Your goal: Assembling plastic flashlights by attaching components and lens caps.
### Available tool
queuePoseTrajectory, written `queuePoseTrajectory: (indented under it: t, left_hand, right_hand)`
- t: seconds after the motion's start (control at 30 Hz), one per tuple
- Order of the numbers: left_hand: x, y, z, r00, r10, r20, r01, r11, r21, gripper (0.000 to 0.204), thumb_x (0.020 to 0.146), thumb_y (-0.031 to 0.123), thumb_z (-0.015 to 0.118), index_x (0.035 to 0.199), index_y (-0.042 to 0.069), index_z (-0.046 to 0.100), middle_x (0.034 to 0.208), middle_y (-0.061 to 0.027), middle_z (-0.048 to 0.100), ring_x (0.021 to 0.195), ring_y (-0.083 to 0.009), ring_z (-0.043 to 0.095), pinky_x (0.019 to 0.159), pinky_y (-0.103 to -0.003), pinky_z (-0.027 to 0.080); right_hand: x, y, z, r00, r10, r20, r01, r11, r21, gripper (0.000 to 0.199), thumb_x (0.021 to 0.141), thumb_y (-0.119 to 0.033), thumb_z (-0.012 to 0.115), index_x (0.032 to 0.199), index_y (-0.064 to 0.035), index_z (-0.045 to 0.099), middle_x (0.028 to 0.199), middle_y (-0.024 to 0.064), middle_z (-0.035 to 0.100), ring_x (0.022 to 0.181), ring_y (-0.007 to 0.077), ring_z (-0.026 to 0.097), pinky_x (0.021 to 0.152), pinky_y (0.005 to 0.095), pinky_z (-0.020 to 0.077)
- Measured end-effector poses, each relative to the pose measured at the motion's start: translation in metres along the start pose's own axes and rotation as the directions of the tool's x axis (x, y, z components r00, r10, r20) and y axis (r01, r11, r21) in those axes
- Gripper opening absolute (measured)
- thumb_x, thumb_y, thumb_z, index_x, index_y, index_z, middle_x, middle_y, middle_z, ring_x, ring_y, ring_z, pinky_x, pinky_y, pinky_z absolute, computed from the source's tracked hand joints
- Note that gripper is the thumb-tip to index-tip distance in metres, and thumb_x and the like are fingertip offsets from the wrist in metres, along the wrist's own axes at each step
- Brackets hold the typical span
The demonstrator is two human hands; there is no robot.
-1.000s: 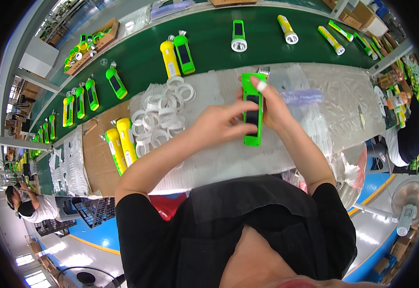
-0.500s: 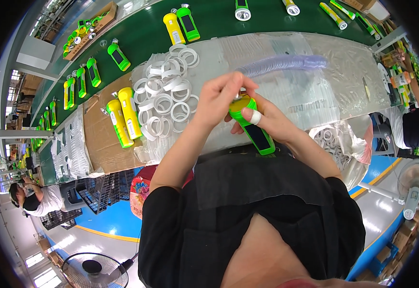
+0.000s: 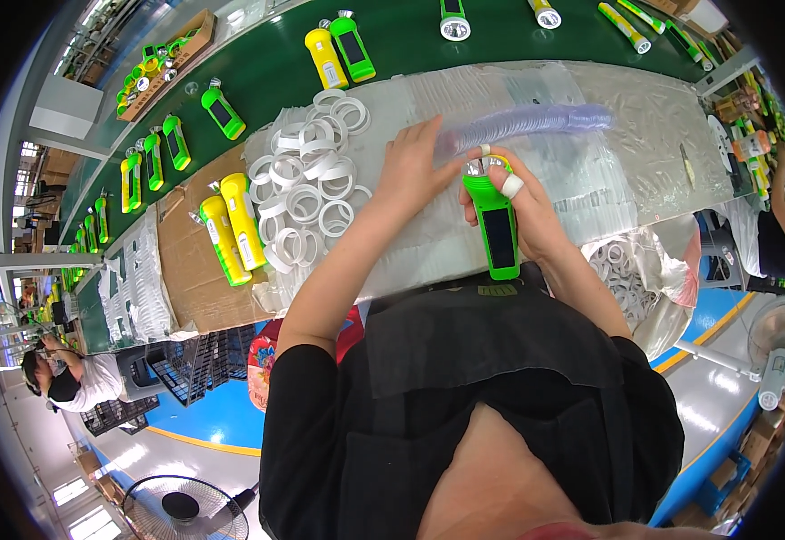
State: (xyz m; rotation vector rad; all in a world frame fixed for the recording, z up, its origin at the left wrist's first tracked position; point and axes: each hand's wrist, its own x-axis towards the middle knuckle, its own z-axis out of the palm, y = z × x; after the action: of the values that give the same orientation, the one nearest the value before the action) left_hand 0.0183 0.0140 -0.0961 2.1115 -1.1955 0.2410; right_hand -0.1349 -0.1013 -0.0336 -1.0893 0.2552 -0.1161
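Observation:
My right hand (image 3: pixel 534 200) is wrapped round a green flashlight (image 3: pixel 498 229) with a dark panel along its body. Its silver reflector head (image 3: pixel 484 167) points away from me, and a white band circles my right thumb. To its left, my left hand (image 3: pixel 415 171) reaches over the table with thumb and fingers apart. It is at the left end of a long row of stacked clear plastic discs (image 3: pixel 536 121); whether the fingertips touch a disc is hard to see. Many loose white rings (image 3: pixel 307 193) lie in a pile left of that hand.
Two yellow-and-green flashlights (image 3: pixel 242 220) lie on cardboard (image 3: pixel 185 261) at left. Beyond, more flashlights (image 3: pixel 354 49) stand along a green belt (image 3: pixel 275 54). A bag of white rings (image 3: pixel 626 279) hangs at the right table edge. A co-worker (image 3: pixel 86 373) sits at far left.
My left hand has come off the flashlight's head and moved left and away, to the end of the disc row. The flashlight has shifted slightly right and turned straighter, exposing its silver reflector.

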Motion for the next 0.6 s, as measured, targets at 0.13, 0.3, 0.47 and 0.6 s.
queuePoseTrajectory:
  t: [0.13,0.3,0.47,0.6]
  left_hand:
    - [0.002,-0.013,0.005,0.999,0.019,0.050,-0.016,0.997,-0.073,0.060,0.074,0.023,0.077,0.125,0.000,0.057,0.114,-0.0175,0.061,0.104,-0.0345,0.057,0.090,-0.044,0.045]
    - [0.005,0.014,-0.034,0.999,-0.008,-0.033,-0.003,0.949,-0.316,0.047,0.084,0.017,0.070,0.127,0.004,0.059,0.110,-0.0125,0.062,0.103,-0.0287,0.056,0.088,-0.037,0.046]
    - [-0.019,0.044,-0.062,0.978,0.201,0.047,-0.173,0.924,-0.341,0.041,0.100,0.028,0.045,0.134,0.006,0.056,0.128,-0.0143,0.051,0.114,-0.0294,0.050,0.093,-0.037,0.043]
    - [-0.027,0.048,-0.052,0.991,0.129,0.025,-0.091,0.811,-0.579,0.041,0.100,0.027,0.041,0.129,0.002,0.059,0.132,-0.0133,0.051,0.121,-0.0314,0.047,0.101,-0.041,0.039]
  right_hand:
    - [-0.001,-0.003,-0.002,0.999,-0.004,0.038,0.005,0.999,-0.033,0.038,0.098,-0.031,0.051,0.127,-0.0060,0.050,0.090,0.0125,0.062,0.075,0.0179,0.060,0.068,0.0308,0.0499]
    - [-0.002,-0.003,-0.005,0.998,-0.012,0.070,0.017,0.997,-0.074,0.044,0.097,-0.035,0.054,0.128,-0.0048,0.049,0.089,0.0115,0.060,0.075,0.0182,0.059,0.067,0.0299,0.0491]
    - [0.002,0.000,0.005,0.989,-0.030,0.144,0.040,0.997,-0.068,0.039,0.097,-0.030,0.058,0.124,-0.0030,0.050,0.096,0.0086,0.061,0.076,0.0151,0.061,0.068,0.0281,0.0507]
    - [0.008,0.004,0.002,0.972,0.013,0.234,0.016,0.992,-0.124,0.038,0.097,-0.030,0.058,0.122,-0.0026,0.050,0.097,0.0085,0.061,0.078,0.0153,0.061,0.068,0.0282,0.0509]
